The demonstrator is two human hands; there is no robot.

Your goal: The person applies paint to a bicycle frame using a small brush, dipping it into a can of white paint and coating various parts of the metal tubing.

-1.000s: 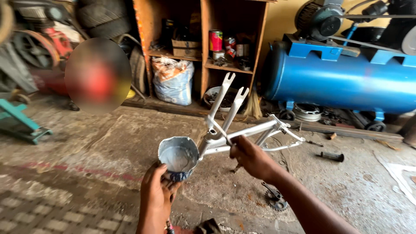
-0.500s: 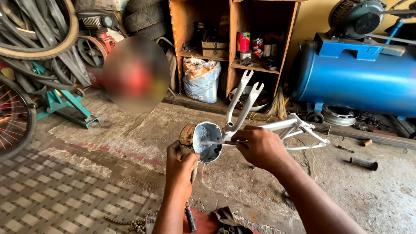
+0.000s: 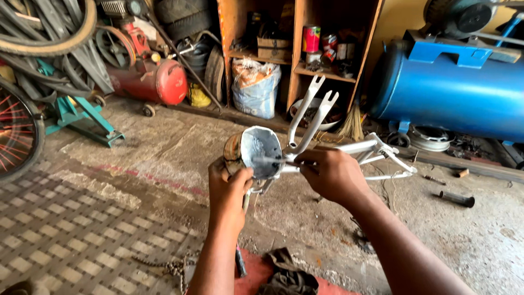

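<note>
Left hand (image 3: 229, 186) wrapped around a small tin can (image 3: 256, 152) of silvery paint, fingers closed on its side, mouth tipped toward the camera. Right hand (image 3: 330, 175) just beside it, pinched shut on a thin brush (image 3: 275, 161) whose tip reaches into the can's mouth. Directly behind both hands, a silver-painted bicycle frame (image 3: 349, 147), fork ends pointing up. Farther off on the concrete floor (image 3: 164, 158): red compressor (image 3: 155, 82) at left, wooden shelf (image 3: 297, 60) at centre, blue tank (image 3: 453, 93) at right.
</note>
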